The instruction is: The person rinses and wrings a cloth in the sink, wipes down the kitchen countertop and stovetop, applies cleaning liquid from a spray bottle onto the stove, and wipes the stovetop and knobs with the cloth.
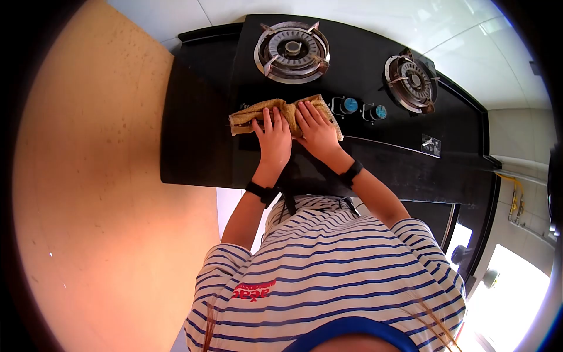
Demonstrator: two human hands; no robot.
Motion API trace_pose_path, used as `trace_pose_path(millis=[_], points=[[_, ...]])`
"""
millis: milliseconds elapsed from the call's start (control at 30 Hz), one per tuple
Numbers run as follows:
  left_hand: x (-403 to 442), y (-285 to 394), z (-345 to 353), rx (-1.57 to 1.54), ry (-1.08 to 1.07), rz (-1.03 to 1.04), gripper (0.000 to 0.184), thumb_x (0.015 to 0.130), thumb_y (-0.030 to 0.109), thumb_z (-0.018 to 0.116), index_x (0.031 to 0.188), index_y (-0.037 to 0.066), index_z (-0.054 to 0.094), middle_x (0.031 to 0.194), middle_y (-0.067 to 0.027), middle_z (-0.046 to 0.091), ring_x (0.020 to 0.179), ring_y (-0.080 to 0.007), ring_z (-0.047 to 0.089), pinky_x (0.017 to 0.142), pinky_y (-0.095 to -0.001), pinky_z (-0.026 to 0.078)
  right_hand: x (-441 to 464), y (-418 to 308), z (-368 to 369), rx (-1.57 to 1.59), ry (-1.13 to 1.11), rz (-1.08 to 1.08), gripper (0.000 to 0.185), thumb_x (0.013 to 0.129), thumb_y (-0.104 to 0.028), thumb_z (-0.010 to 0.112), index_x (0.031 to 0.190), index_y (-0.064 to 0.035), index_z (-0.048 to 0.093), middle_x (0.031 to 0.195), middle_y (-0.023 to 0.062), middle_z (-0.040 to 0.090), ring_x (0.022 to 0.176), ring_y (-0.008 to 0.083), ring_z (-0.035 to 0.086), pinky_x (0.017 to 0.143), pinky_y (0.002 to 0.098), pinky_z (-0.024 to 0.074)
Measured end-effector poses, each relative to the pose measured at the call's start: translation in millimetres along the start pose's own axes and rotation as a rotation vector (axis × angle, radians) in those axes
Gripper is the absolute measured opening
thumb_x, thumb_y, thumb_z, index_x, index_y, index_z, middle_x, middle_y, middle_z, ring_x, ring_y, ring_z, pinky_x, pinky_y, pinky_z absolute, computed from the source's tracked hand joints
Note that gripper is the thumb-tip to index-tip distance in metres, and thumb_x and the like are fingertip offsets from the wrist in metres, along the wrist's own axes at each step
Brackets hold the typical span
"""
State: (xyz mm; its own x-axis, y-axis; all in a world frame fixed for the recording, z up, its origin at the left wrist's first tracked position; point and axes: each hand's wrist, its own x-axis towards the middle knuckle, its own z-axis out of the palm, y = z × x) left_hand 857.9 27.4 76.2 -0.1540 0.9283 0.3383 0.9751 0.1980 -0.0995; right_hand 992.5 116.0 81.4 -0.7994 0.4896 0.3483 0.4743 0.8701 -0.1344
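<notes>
A brown cloth lies bunched on the black glass stove top, near its front edge. My left hand rests on the cloth's left part with the fingers spread. On its right part lies my right hand, fingers stretched out and pressing flat. Just right of the cloth are two control knobs with blue faces, the nearer one close to the cloth's corner. The cloth's underside is hidden.
One gas burner stands behind the cloth, another at the back right. A black counter borders a light brown panel on the left. Tiled wall rises behind. A yellow gas pipe is at the right.
</notes>
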Motion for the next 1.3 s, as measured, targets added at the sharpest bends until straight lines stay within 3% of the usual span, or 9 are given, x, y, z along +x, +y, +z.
trace_pose_path(millis=[167, 267, 500, 533, 800, 967, 1033, 1167, 1300], points=[[10, 18, 14, 0.34, 0.149, 0.029, 0.039, 0.081, 0.011, 0.059, 0.117, -0.004, 0.063, 0.133, -0.0191, 0.054, 0.123, -0.0396, 0.051, 0.095, -0.0558, 0.043, 3, 3, 9, -0.126, 0.067, -0.031, 0.065, 0.082, -0.032, 0.064, 0.135, -0.0011, 0.045, 0.148, 0.0134, 0.041, 0.139, 0.0284, 0.035, 0.116, 0.0428, 0.0233], [25, 20, 18, 0.496, 0.241, 0.052, 0.028, 0.077, 0.006, 0.058, 0.098, -0.009, 0.069, 0.109, -0.025, 0.066, 0.096, -0.0416, 0.065, 0.073, -0.0496, 0.054, 2, 10, 18, -0.132, 0.159, -0.077, 0.058, 0.084, -0.027, 0.061, 0.134, -0.0007, 0.047, 0.147, 0.0142, 0.042, 0.138, 0.0285, 0.038, 0.116, 0.044, 0.0252], [29, 13, 46, 0.592, 0.117, 0.124, 0.037, 0.076, 0.014, 0.057, 0.101, -0.008, 0.07, 0.108, -0.0322, 0.065, 0.09, -0.0465, 0.068, 0.064, -0.0507, 0.056, 0, 19, 22, -0.079, 0.191, -0.166, 0.052, 0.086, -0.018, 0.054, 0.134, -0.0005, 0.049, 0.147, 0.0145, 0.043, 0.137, 0.0279, 0.041, 0.114, 0.042, 0.0306], [32, 12, 47, 0.555, 0.13, 0.153, 0.031, 0.072, 0.011, 0.061, 0.095, -0.007, 0.072, 0.105, -0.0325, 0.066, 0.084, -0.0465, 0.068, 0.053, -0.0465, 0.054, 0, 21, 22, -0.086, 0.186, -0.172, 0.05, 0.087, -0.016, 0.052, 0.135, -0.0005, 0.049, 0.146, 0.0141, 0.044, 0.136, 0.0275, 0.042, 0.114, 0.041, 0.0315], [40, 22, 41, 0.495, 0.08, 0.144, 0.03, 0.07, 0.013, 0.062, 0.092, -0.002, 0.074, 0.104, -0.0325, 0.066, 0.083, -0.0432, 0.068, 0.059, -0.0412, 0.056, -6, 39, 17, -0.105, 0.189, -0.258, 0.051, 0.088, -0.018, 0.051, 0.136, -0.0002, 0.048, 0.145, 0.012, 0.046, 0.136, 0.0252, 0.042, 0.114, 0.0404, 0.0317], [43, 22, 49, 0.532, 0.092, 0.136, 0.033, 0.076, 0.016, 0.057, 0.093, -0.008, 0.072, 0.105, -0.0324, 0.065, 0.082, -0.0438, 0.068, 0.062, -0.0487, 0.055, -4, 45, 14, -0.091, 0.197, -0.258, 0.054, 0.087, -0.018, 0.05, 0.138, 0.0008, 0.045, 0.145, 0.0131, 0.044, 0.135, 0.0261, 0.042, 0.114, 0.0404, 0.0314], [41, 25, 44, 0.613, 0.118, 0.122, 0.027, 0.073, 0.011, 0.061, 0.091, -0.005, 0.073, 0.107, -0.0286, 0.067, 0.084, -0.0377, 0.068, 0.057, -0.0361, 0.054, -6, 45, 13, -0.111, 0.178, -0.278, 0.055, 0.088, -0.018, 0.049, 0.138, 0.0018, 0.044, 0.146, 0.0144, 0.043, 0.136, 0.0274, 0.041, 0.115, 0.0403, 0.0306], [39, 22, 48, 0.594, 0.157, 0.083, 0.028, 0.075, 0.011, 0.06, 0.094, -0.005, 0.072, 0.108, -0.0266, 0.067, 0.087, -0.0352, 0.067, 0.059, -0.0342, 0.053, -6, 41, 10, -0.162, 0.156, -0.265, 0.055, 0.088, -0.019, 0.049, 0.139, 0.0022, 0.043, 0.148, 0.0149, 0.041, 0.137, 0.0282, 0.039, 0.115, 0.0402, 0.0296], [38, 28, 33, 0.466, 0.041, 0.015, 0.032, 0.08, 0.012, 0.057, 0.106, -0.004, 0.068, 0.117, -0.0226, 0.065, 0.102, -0.0346, 0.062, 0.074, -0.0361, 0.051, -10, 44, 9, -0.212, 0.118, -0.229, 0.057, 0.088, -0.018, 0.049, 0.141, 0.0004, 0.04, 0.15, 0.0139, 0.039, 0.139, 0.0275, 0.037, 0.115, 0.0398, 0.0288]])
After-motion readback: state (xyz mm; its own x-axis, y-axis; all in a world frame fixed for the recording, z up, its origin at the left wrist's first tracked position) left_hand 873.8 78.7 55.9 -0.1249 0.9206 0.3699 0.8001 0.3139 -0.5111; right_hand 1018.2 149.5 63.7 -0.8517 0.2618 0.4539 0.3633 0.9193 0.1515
